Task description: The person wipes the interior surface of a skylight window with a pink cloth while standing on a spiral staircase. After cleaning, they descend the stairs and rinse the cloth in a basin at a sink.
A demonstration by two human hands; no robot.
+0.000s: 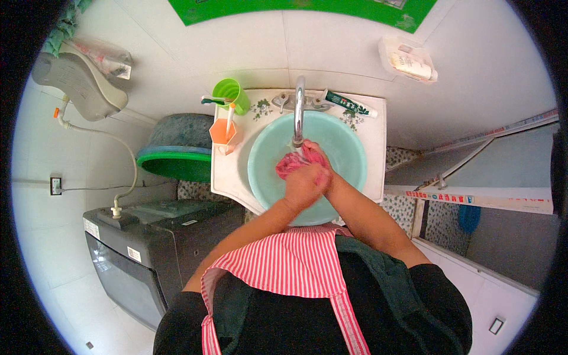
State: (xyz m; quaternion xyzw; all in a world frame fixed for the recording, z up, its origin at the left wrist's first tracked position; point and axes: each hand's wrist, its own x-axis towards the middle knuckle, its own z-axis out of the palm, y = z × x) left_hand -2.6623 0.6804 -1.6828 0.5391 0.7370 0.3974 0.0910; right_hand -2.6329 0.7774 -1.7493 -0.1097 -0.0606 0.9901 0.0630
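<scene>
A wet red-pink cloth [290, 165] is bunched between my two hands, over a light green plastic basin [262, 177] in the white washbasin. My left hand [306, 184] comes from the lower left and presses on the cloth from the near side. My right hand [320, 157] grips it on the right, with part of the cloth showing among the fingers. The chrome faucet [299, 111] arches down just above the cloth, and water appears to run onto it. How the fingers of my left hand lie is partly blurred.
A green cup [232, 91] and an orange cup [223, 133], holding toothbrushes, stand on the left of the white counter [230, 175]. A toothpaste tube [350, 103] lies behind the basin at right. Stacked tubs [177, 133] and a dark washing machine [146, 235] are at left.
</scene>
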